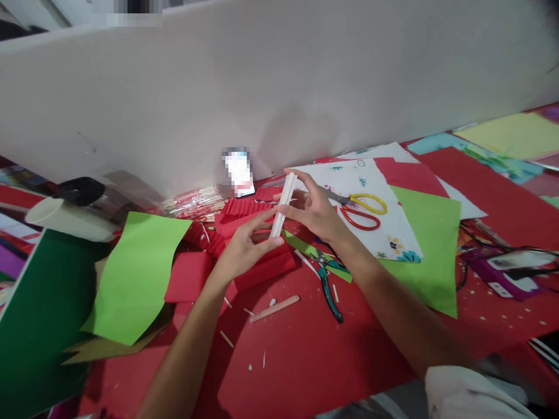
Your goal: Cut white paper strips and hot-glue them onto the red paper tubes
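Nearer than the left hand (244,247) and right hand (313,209), the bench (305,361) offers passage; pliers (327,290) and scissors (342,199) obstruct rightward, green sheet (137,273) leftward, partition (349,75) behind.

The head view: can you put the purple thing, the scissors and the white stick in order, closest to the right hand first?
From the right hand:
1. White stick: touching it, held between the two hands.
2. Scissors: just to its right, on the patterned sheet.
3. Purple thing: far over to the right.
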`<state>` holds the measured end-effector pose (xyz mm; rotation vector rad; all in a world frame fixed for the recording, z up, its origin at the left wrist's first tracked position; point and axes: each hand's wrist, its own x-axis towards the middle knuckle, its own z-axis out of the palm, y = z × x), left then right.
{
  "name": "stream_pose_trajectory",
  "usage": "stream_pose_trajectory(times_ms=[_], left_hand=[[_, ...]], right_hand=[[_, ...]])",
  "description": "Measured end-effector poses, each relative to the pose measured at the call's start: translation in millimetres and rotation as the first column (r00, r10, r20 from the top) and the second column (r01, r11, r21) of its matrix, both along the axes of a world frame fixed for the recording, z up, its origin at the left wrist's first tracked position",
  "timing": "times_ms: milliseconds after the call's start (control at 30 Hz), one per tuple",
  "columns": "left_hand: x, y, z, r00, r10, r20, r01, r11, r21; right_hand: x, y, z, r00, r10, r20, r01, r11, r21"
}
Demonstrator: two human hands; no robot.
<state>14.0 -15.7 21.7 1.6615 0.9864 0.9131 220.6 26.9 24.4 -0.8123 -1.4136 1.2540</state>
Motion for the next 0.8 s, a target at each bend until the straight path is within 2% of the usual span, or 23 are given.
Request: stream_pose_trajectory(times_ms=[133,467,800], left_hand=[[-0.4,1.0,-0.8,1.0,-0.006,-0.009,0.006,1.0,0.018],[-6.1,5.6,-1.5,0.999,-0.042,-0.025,0.042,0.999,0.023],[-7.1,-1.3,11.4,0.997,-0.01,-0.081,0.013,0.999,0.043]], right_hand=[[-2.2,-0.7,1.3,0.999,-0.051,-0.013,0.051,0.999,0.006],[-7.3,-0.1,-5.6,0.985,-0.061,-0.161,0.056,0.998,-0.038],[-9.4,-3.6,-4.0,0.979,-0.028,-0.2,0.015,0.998,-0.064]])
